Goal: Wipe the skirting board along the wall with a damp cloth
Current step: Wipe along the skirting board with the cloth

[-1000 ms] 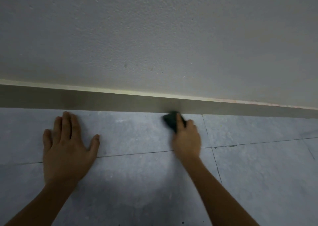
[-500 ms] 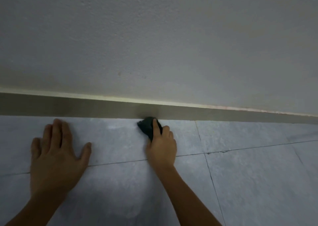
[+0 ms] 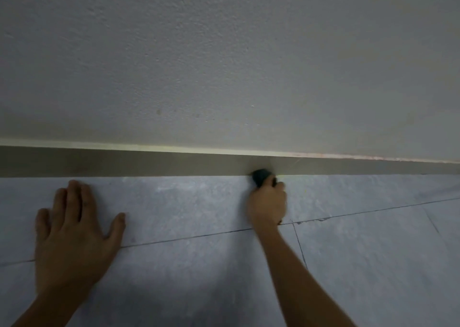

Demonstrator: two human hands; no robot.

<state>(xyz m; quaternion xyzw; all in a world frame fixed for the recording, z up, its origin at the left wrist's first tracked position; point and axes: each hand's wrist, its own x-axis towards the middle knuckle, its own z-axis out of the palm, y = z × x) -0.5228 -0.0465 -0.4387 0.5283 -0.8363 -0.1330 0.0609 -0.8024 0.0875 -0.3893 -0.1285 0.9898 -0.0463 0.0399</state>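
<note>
Right hand (image 3: pixel 267 203): fist clamped round a small dark cloth (image 3: pixel 261 175), knuckles toward the camera, forearm running down to the lower right. The cloth is bunched into a wad and pressed against the bottom of the skirting board (image 3: pixel 124 162), right where the board meets the floor (image 3: pixel 186 214). Half a second ago the same wad sat against the board further to the left along it, above the middle of the floor tile; it now lies close to that tile's right edge, just left of the grout line (image 3: pixel 300 244) that runs toward the camera. The index finger, laid out over the cloth a moment ago, is now curled in with the rest. The hand is slightly blurred.

Left hand (image 3: pixel 72 232): flat on the floor, palm down, fingers together and thumb spread out to the right, holding nothing. Its fingertips lie just short of the skirting board's lower edge. It rests on the same tile as before, with the same grout line passing under the palm.

Skirting board: grey-brown band running across the whole view, pale strip along its top edge, reddish marks on that strip toward the right end.

Wall (image 3: pixel 224 65): plain, rough-textured, light grey, above the board.

Floor: blue-grey tiles with thin dark joints.
</note>
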